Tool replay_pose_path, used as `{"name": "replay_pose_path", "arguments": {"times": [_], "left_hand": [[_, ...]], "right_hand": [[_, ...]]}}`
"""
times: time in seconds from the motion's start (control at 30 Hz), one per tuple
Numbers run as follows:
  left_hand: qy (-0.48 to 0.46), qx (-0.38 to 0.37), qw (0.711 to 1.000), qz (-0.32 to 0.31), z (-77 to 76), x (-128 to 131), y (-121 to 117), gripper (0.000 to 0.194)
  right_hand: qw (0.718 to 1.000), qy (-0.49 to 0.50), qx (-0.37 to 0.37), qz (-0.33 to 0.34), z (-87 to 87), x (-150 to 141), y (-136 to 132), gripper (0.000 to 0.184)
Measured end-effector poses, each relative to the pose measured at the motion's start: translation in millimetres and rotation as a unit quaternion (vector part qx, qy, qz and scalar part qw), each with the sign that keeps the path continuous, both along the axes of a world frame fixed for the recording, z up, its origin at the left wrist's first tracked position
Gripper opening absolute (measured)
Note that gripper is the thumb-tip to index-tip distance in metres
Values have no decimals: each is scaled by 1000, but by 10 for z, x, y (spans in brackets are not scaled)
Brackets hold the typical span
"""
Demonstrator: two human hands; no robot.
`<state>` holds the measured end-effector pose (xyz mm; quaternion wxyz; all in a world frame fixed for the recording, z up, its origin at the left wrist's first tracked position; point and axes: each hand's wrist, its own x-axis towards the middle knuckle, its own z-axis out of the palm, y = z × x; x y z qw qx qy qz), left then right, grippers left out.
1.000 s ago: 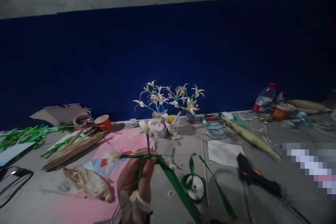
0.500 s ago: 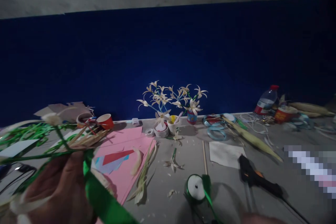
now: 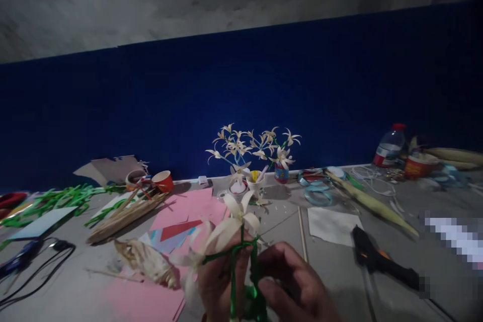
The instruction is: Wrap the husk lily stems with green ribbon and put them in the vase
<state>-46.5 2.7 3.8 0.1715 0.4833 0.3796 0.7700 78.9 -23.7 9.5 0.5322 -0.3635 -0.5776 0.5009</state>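
Note:
My left hand, low in the middle of the view, is closed round the green-wrapped stem of a handmade flower. Cream petals open out above its fingers, and a second, blurred bloom leans to the left on a side branch. Against the stem's right side, my right hand is closed with thumb and fingers on green ribbon. The ribbon's lower end is partly hidden between the hands.
More cream flowers stand in small pots at the back. Pink paper and a dry husk lie left. A black glue gun, white paper and a plastic bottle are on the right.
My left hand has brought the flower from the lower left to the middle. My right hand has come up to the stem. The green ribbon spool no longer shows.

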Motion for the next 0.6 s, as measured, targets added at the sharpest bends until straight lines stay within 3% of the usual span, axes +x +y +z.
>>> {"name": "replay_pose_path", "arguments": {"times": [0.13, 0.23, 0.3, 0.37, 0.43, 0.6], "left_hand": [[39, 52, 997, 43, -17, -6, 25, 9], [46, 15, 998, 32, 9, -18, 12, 7], [60, -19, 998, -4, 35, -26, -8, 5], [84, -41, 995, -40, 64, -32, -26, 6], [108, -48, 992, -55, 92, -41, -40, 6], [182, -78, 979, -47, 128, -76, -63, 5]], "right_hand": [[999, -40, -37, 2, 33, -12, 46, 25], [981, -179, 54, -49, 121, 164, 39, 18], [939, -289, 174, -69, 198, 298, 35, 14], [877, -382, 278, -83, 272, 405, 38, 13], [829, -441, 329, -98, 335, 471, 47, 15], [793, -466, 376, -119, 501, 513, 105, 17]]}}
